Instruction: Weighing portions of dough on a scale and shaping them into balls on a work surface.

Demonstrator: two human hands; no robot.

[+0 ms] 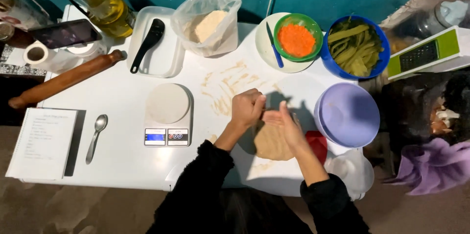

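Head view shows your left hand (247,108) curled, fingers together in a loose fist, and your right hand (286,125) flat, fingers together, both on the far edge of the dough (270,143) lying on the table (117,160). Just left of your left fingers sits a scale (167,116); right of your right fingers stands a purple bowl (347,114).

- Dough (271,143): matt, tan, slightly rough.
- Worktop (117,160): smooth white, smeared with flour.
- Rolling pin (66,80): brown wood.
- Spoon (96,136): shiny metal.
- Lilac bowl (348,114): smooth plastic.
- Flour bag (208,21): clear, crinkled plastic.
- Notebook (41,143): paper.
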